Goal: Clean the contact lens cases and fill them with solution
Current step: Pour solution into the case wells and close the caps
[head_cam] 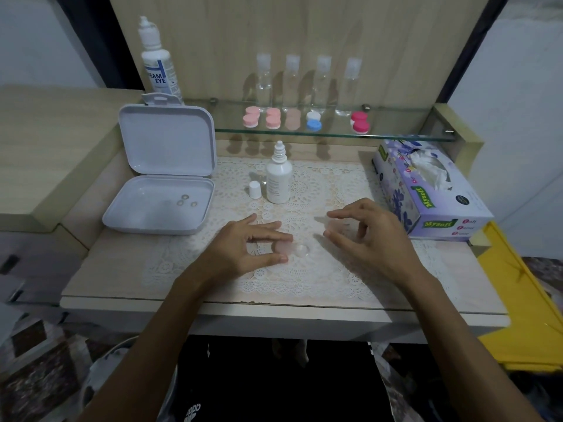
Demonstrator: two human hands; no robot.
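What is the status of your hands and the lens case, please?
Left hand pinching open lens case on mat. Right hand holds a clear cap. Small solution bottle uncapped behind. Nothing blocking.

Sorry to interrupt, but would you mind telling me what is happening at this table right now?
A person is working on a clear lens case lying on the lace mat. The left hand pinches one end of it, and the right hand holds what looks like a clear cap just above the mat. A small solution bottle stands uncapped behind, its cap beside it. More cases wait on the glass shelf.
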